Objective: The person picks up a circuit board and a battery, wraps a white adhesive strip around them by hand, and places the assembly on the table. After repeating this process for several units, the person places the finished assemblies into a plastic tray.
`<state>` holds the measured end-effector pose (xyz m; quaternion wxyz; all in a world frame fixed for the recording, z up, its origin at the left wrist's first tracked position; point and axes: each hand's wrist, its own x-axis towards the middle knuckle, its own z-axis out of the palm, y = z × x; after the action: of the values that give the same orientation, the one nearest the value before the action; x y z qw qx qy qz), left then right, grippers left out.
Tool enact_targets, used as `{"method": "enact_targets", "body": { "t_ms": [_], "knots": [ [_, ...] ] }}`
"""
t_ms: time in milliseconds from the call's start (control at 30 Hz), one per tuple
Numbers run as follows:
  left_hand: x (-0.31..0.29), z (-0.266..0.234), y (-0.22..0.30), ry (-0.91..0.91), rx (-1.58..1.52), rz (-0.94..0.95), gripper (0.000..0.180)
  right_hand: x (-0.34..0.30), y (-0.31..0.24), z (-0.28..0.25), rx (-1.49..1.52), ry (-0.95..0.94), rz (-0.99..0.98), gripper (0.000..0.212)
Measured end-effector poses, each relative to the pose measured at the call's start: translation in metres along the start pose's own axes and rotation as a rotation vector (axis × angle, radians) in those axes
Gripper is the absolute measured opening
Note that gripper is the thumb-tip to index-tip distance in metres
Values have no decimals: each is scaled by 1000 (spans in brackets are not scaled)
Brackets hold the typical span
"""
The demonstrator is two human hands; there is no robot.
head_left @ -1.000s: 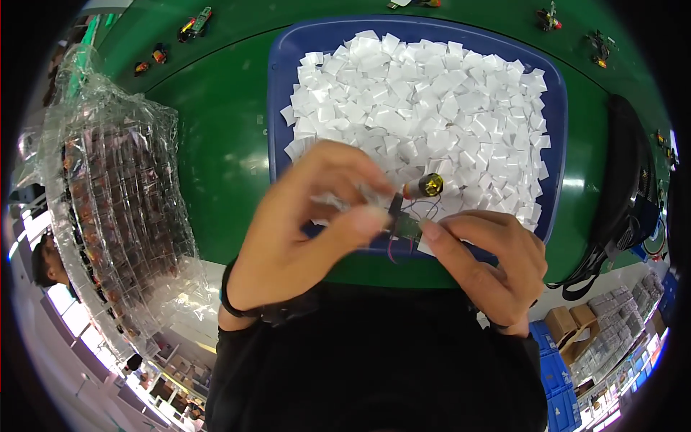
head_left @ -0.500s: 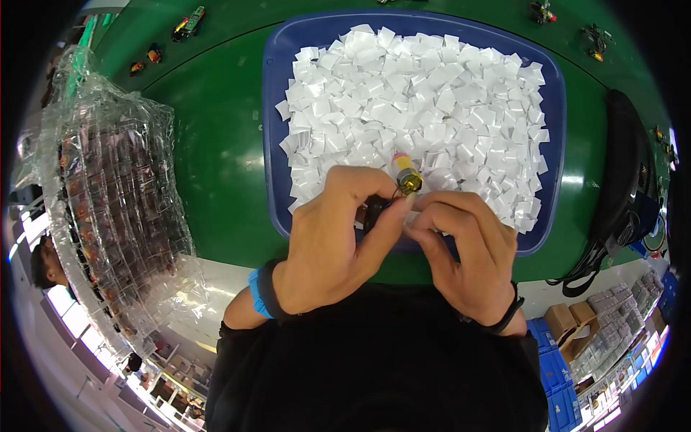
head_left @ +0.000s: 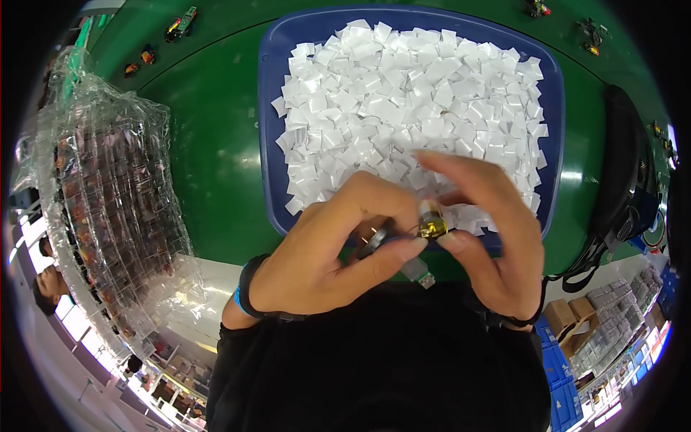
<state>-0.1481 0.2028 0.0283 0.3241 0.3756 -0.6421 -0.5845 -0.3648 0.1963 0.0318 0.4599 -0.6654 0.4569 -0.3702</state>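
My left hand [head_left: 345,245] pinches a small wired electronic assembly. A black round part [head_left: 376,239] with two thin metal pins sits inside its curled fingers. Below the thumb a small green circuit board [head_left: 417,273] sticks out, with a metal plug at its end. Thin wires run to a small cylinder [head_left: 433,225] wrapped in shiny yellow, between both hands' fingertips. My right hand [head_left: 500,245] has its thumb against the cylinder and a finger behind it, while the index finger is raised and blurred. Beneath lies a blue tray [head_left: 270,173] heaped with white film squares [head_left: 403,93].
Clear plastic wrap covers a stack of divided trays [head_left: 119,194] at the left. A black bag [head_left: 622,165] with a strap lies at the right. Small wired assemblies [head_left: 181,25] are scattered on the far green table [head_left: 209,144]. Blue crates [head_left: 561,381] stand behind at lower right.
Both hands have drawn nearer to me with the assembly. The cylinder has tilted and moved right and down. The green board now shows, and the right index finger has lifted.
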Motion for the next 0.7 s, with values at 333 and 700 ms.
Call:
{"method": "enact_targets", "body": {
  "t_ms": [333, 700],
  "knots": [
    [-7, 7, 7, 79, 62, -195, 23, -3, 1, -1, 48, -110, -118, 31],
    [-6, -15, 24, -103, 2, -281, 25, -4, 5, -8, -70, -7, -242, 36]
  ]
}}
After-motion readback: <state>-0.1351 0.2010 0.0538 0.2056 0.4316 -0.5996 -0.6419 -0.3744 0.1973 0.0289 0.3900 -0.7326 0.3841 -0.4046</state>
